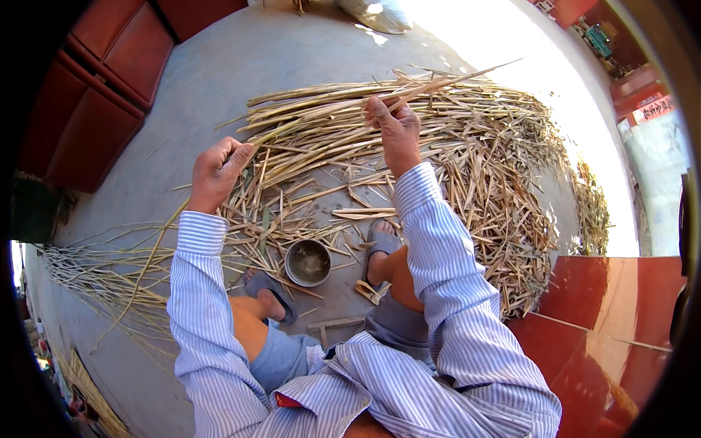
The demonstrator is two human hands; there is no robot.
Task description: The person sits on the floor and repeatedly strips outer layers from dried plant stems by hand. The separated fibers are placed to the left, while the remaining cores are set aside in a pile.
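Note:
My left hand (213,174) is closed in a fist around a long, thin dry reed stalk (155,250), whose lower part trails down to the left. Farther right, my right hand (399,137) pinches the upper, leafy part; a pale dry leaf (456,82) points out beyond the fingers to the far right. The stretch between both hands overlaps the stalks behind, so whether it is one piece is hard to make out. Under and beyond my hands lies a heap of dry reed stalks (303,109). Loose leaf sheaths (504,212) pile up beside my right forearm.
A round bowl (307,241) stands on the floor between my sandalled feet. Thin bare stalks (109,274) fan out at the left. Red-brown padded seats (109,58) stand at the far left. Red panels (599,299) are at the near right, and a pale sack (380,13) lies at the back.

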